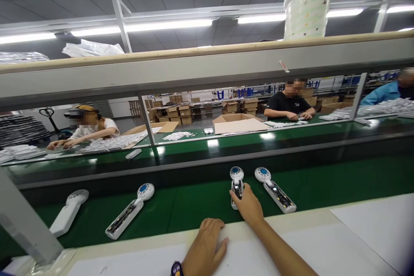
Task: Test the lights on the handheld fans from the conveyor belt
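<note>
My right hand (250,207) reaches over the green belt with thumb and fingers on either side of a white handheld device (237,174). That device has a round head with a blue centre and an exposed circuit board in its handle; my fingers partly cover it. Just right of it lies a similar open-backed device (280,196). My left hand (205,246) rests at the front table edge, thumb apart from the fingers, with nothing visible in it. Farther left on the belt are another open-backed device (126,217) and a white device (69,211) with no circuit board showing.
A green conveyor belt (190,207) runs across in front of the pale worktable (139,258). Metal posts (29,220) hold a shelf (207,62) overhead. Beyond a divider, co-workers (291,105) handle small white parts near an open cardboard box (239,125).
</note>
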### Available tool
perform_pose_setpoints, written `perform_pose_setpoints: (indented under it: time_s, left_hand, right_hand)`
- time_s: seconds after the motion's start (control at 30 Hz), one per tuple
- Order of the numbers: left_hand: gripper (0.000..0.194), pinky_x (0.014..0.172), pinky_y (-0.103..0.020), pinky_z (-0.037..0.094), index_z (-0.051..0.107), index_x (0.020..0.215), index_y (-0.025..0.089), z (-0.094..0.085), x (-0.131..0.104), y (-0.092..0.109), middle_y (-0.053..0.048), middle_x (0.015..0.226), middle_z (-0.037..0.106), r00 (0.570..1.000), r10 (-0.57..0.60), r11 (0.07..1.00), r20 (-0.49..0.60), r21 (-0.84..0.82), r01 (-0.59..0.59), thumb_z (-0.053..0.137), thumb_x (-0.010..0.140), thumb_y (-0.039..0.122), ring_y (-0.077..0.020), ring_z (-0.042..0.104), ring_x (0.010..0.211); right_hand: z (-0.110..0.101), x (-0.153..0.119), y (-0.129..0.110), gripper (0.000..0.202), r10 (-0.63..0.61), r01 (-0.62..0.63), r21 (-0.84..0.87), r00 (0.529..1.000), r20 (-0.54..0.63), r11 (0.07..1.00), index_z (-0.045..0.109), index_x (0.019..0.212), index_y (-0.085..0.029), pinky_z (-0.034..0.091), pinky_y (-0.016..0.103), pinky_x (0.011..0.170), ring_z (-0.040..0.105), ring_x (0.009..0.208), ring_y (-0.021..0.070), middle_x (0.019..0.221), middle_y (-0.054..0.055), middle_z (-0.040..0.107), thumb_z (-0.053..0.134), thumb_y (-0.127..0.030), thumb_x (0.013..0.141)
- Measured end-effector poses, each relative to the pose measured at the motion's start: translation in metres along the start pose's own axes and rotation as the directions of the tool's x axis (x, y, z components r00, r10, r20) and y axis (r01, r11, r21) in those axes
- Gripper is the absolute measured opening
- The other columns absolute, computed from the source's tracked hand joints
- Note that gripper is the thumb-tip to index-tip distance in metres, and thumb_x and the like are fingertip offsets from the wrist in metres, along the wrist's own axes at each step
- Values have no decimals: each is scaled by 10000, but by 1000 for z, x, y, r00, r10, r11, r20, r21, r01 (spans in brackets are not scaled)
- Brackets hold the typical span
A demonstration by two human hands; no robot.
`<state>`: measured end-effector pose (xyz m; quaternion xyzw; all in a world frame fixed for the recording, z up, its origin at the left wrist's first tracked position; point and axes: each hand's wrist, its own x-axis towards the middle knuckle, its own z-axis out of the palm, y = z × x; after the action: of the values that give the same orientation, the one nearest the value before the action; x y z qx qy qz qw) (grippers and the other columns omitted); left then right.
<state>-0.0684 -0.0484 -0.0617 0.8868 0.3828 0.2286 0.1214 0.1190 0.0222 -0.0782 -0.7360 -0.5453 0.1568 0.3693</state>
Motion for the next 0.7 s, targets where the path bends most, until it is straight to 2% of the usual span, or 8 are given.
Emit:
perform_pose_setpoints:
  time_s: [0.13, 0.23, 0.33, 0.4, 0.47, 0.53, 0.6, 0.7]
  left_hand:
    - [365, 936, -411, 429, 411, 1203, 151, 7, -3, -9, -129, 1170, 517, 998, -49, 998, -47, -27, 48, 426, 843, 205, -231, 483, 1099]
    - [512, 961, -435, 412, 250, 1331, 143, 11, -3, -24, -163, 1321, 389, 978, -132, 991, -162, -26, 130, 400, 842, 180, -251, 406, 1206]
    - [613, 974, -453, 393, 132, 1384, 178, 5, 2, -38, -157, 1417, 237, 940, -205, 978, -271, -10, 210, 395, 832, 134, -263, 310, 1275]
    - [643, 974, -462, 387, 122, 1393, 221, -3, 6, -45, -136, 1456, 136, 929, -190, 975, -318, 48, 216, 414, 829, 120, -274, 258, 1297]
    - [630, 973, -473, 381, 161, 1389, 244, -12, 8, -48, -126, 1468, 90, 934, -91, 976, -347, 153, 152, 425, 833, 110, -287, 244, 1301]
    - [584, 969, -474, 382, 223, 1375, 249, -17, 9, -49, -128, 1462, 128, 933, 68, 965, -354, 259, 28, 423, 845, 108, -292, 280, 1284]
    - [536, 947, -455, 409, 284, 1355, 261, -18, 8, -49, -122, 1455, 166, 919, 195, 945, -344, 317, -82, 431, 857, 127, -295, 332, 1255]
    - [518, 919, -433, 435, 316, 1341, 280, -14, 6, -48, -103, 1462, 149, 911, 240, 939, -336, 319, -130, 450, 859, 146, -298, 347, 1243]
  right_hand:
    - [17, -3, -11, 617, 27, -53, 308, 996, 86, 950, 322, 1243, -112, 397, 430, 829, 560, 992, 334, 1101, 179, 561, 545, -361, 725]
    - [22, -7, -9, 544, 25, -99, 451, 986, 167, 887, 324, 1211, -112, 468, 358, 757, 617, 893, 262, 982, 136, 614, 480, -375, 761]
    - [22, -25, -6, 544, -30, -163, 650, 961, 276, 742, 330, 1191, -137, 505, 323, 641, 650, 722, 219, 900, 94, 629, 463, -452, 768]
    - [20, -46, -7, 624, -118, -259, 792, 916, 382, 553, 346, 1185, -163, 502, 329, 629, 644, 667, 210, 858, 61, 622, 582, -472, 698]
    - [15, -70, -10, 680, -240, -367, 830, 837, 492, 420, 399, 1154, -178, 491, 326, 648, 638, 695, 212, 830, 35, 608, 712, -426, 603]
    - [7, -90, -16, 684, -343, -408, 803, 750, 566, 434, 447, 1130, -189, 476, 318, 687, 627, 759, 212, 863, 28, 599, 777, -354, 554]
    - [-1, -102, -21, 669, -422, -392, 794, 691, 587, 464, 463, 1135, -205, 455, 320, 757, 603, 855, 212, 972, 38, 587, 792, -294, 560]
    - [-9, -105, -26, 613, -490, -403, 798, 635, 597, 448, 469, 1117, -216, 431, 345, 824, 584, 922, 216, 1050, 47, 566, 783, -253, 592]
